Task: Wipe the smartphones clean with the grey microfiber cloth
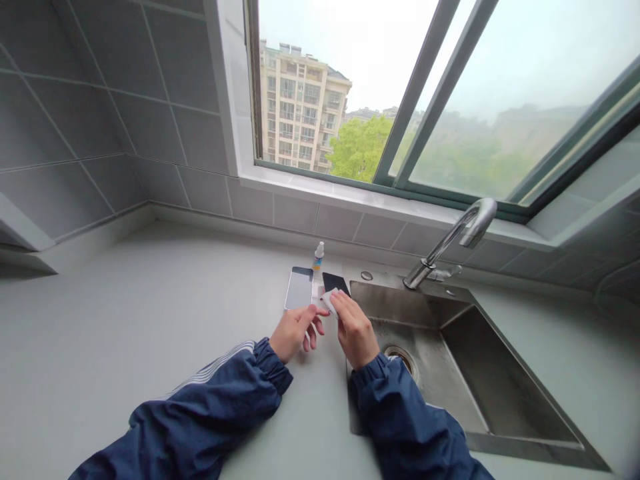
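Both my hands meet on the grey counter (150, 320) beside the sink. My right hand (354, 328) presses a small white cloth (329, 301) against a dark phone (334, 281) that lies flat by the sink's left edge. My left hand (296, 331) is curled, its thumb and forefinger pinching toward the cloth's edge. A second phone with a pale grey screen (299, 288) lies just left of the dark one. A small white spray bottle (318, 257) stands upright behind the two phones.
A steel sink (480, 393) with a round drain (400, 355) is sunk into the counter at right. A curved chrome tap (453, 240) rises behind it. Grey tiled walls and a window sill bound the counter at the back.
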`<state>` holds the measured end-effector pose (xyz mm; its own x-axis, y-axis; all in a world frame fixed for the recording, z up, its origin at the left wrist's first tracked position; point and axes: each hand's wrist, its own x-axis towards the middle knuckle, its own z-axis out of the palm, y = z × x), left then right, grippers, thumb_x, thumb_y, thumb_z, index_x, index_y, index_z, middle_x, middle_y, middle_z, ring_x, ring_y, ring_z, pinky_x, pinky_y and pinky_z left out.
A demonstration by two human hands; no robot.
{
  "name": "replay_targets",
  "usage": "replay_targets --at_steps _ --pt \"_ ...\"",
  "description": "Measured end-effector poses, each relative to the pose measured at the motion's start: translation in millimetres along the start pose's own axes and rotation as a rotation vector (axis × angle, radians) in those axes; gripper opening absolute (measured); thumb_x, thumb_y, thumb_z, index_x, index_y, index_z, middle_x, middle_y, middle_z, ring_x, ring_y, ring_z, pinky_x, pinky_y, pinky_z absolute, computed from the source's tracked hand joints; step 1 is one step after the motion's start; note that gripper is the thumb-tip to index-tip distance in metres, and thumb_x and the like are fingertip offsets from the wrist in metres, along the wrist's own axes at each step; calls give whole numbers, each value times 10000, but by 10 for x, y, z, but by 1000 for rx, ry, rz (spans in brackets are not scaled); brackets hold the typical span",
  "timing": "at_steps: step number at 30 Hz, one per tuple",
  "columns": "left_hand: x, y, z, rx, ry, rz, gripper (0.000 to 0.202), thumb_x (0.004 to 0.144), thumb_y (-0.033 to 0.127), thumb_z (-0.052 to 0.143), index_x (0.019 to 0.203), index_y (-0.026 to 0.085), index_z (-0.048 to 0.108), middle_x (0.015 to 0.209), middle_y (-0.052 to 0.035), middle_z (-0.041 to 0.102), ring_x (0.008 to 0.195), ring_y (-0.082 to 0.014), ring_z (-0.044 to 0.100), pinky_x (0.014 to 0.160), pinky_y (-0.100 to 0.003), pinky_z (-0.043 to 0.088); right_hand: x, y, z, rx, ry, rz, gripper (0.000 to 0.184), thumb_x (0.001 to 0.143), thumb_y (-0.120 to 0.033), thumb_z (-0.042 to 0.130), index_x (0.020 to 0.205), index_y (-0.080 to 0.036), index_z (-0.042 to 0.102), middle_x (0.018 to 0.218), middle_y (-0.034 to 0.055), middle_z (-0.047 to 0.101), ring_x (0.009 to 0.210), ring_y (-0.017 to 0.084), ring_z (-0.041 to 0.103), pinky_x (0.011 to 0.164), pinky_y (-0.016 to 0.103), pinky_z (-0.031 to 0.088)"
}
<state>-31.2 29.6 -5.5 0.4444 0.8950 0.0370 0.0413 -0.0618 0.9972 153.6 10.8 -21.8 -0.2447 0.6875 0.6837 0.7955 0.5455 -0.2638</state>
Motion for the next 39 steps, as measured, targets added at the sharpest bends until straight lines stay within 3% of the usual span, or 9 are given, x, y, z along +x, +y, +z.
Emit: replay_targets --at_steps 3,8,14,18,21,25,31,36,39 --pt "51 9 -148 143 212 124 415 914 536 532 956 182 746 784 -50 675 672 -152 607 642 -251 485 97 96 101 -12 -30 19 590 885 46 406 1407 -182 560 1405 118 605 1390 242 493 1149 440 465" --pt "161 -26 -368 353 482 210 280 909 414 546 854 210 730 809 -24 680 694 -156 540 670 -264 437 147 164 275 -28 -97 36 598 865 70 416 1387 -173 576 1379 114 627 1445 255 412 1158 458 451" --pt "227 -122 -422 467 549 256 210 911 358 552 910 204 695 854 -19 680 715 -156 564 678 -274 449 53 176 403 -33 -173 25 610 861 52 479 1418 -191 532 1429 111 584 1457 259 390 1164 468 440" --pt "226 -158 -391 550 558 293 151 890 285 559 922 205 683 851 -27 652 752 -176 555 767 -317 466 3 178 423 -50 -213 32 584 854 39 521 1393 -185 548 1433 115 580 1442 256 416 1163 452 437" --pt "219 -196 -370 603 549 299 159 876 259 566 980 203 672 925 -51 649 886 -213 581 874 -362 468 -19 143 384 -63 -246 41 569 838 37 554 1358 -193 577 1430 118 584 1432 265 434 1153 463 442" --pt "225 -269 -362 650 506 251 304 864 286 594 1149 184 625 1148 -107 620 1062 -253 576 986 -409 454 -48 81 292 -71 -278 63 554 842 50 519 1315 -225 607 1424 107 593 1404 283 474 1116 548 442" --pt "399 -233 -372 678 444 82 723 832 374 659 1451 117 389 1356 -206 509 1259 -321 523 1077 -463 399 -97 73 247 -51 -289 103 523 846 17 484 1287 -223 632 1413 104 602 1395 301 482 1076 567 466" --pt "612 -123 -474 643 414 -82 947 695 314 808 1496 113 345 1337 -237 517 1209 -346 555 1055 -464 394 -140 85 255 -23 -298 140 496 878 -20 458 1300 -219 628 1444 87 574 1428 358 420 1069 626 446" --pt "633 -84 -576 569 405 -142 1063 621 317 870 1516 114 333 1197 -189 604 1127 -322 590 1025 -432 414 -157 116 237 -6 -300 147 508 883 -38 453 1316 -244 621 1450 72 569 1436 363 406 1067 649 438"
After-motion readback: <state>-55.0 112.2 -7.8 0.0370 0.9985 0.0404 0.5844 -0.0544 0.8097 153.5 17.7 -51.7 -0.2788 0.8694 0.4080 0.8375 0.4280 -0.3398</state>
